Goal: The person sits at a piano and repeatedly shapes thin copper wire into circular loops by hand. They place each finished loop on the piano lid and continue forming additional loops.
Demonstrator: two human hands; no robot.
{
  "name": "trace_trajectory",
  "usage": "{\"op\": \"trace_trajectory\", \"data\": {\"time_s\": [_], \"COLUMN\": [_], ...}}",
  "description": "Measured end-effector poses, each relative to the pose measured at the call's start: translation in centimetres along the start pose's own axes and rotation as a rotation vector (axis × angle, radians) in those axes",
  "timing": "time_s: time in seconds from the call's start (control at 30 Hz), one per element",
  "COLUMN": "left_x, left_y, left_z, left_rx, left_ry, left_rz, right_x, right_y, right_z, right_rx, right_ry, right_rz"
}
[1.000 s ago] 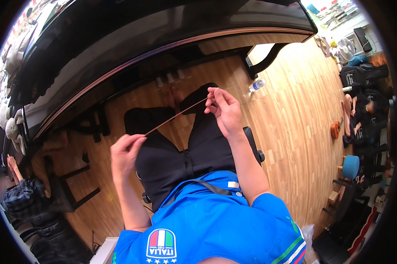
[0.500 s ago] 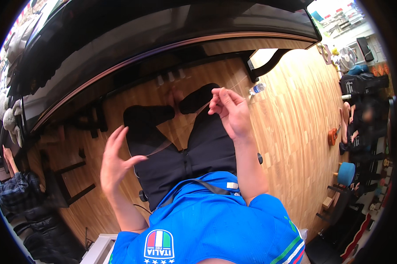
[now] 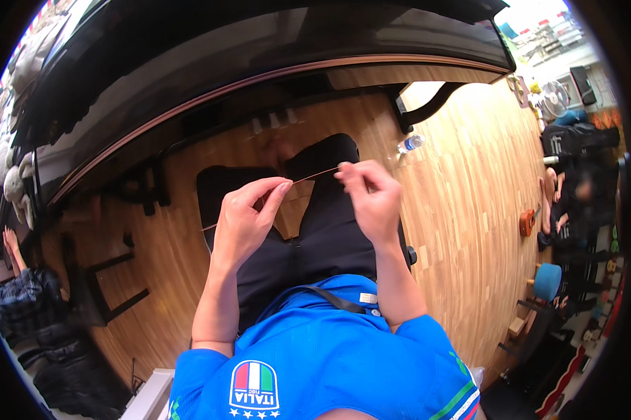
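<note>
A thin copper-coloured strand (image 3: 315,174) runs taut above my lap between my two hands. Its exact kind is too fine to make out. My left hand (image 3: 244,217) pinches it between thumb and forefinger. A short length of strand also shows at the left side of this hand, and a paler line hangs down there. My right hand (image 3: 375,203) is closed, slightly higher, with its fingertips on the strand's other end. Under both hands are my legs in black trousers (image 3: 322,210).
A glossy black piano (image 3: 273,52) spans the far side. A water bottle (image 3: 410,143) stands on the wooden floor (image 3: 448,210) at right. A small ukulele-like instrument (image 3: 527,222), a blue round stool (image 3: 547,281) and seated people are farther right. Another person's plaid sleeve (image 3: 25,297) shows at left.
My left hand has moved right and up toward my right hand, closing from spread fingers into a pinch on the strand. The strand has gone from slack to straight. My right hand has dropped slightly.
</note>
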State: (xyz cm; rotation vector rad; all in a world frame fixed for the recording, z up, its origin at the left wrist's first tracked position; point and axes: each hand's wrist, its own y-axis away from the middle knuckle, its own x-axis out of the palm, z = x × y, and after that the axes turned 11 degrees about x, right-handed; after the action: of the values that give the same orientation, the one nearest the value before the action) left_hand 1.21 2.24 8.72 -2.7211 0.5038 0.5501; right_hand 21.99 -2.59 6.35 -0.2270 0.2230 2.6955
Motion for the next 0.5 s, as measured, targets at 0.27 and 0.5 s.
{"op": "trace_trajectory", "data": {"time_s": [0.27,0.5], "left_x": [-1.1,-2.4], "left_y": [0.3,0.6], "left_z": [-0.7,-0.3], "left_rx": [0.123,0.179], "left_ry": [-0.068,0.056], "left_rz": [0.15,0.158], "right_x": [2.0,0.2], "right_y": [0.6,-0.5], "right_z": [2.4,0.8], "right_rx": [-0.179,0.219], "right_ry": [0.179,-0.04], "right_rz": [0.4,0.79]}}
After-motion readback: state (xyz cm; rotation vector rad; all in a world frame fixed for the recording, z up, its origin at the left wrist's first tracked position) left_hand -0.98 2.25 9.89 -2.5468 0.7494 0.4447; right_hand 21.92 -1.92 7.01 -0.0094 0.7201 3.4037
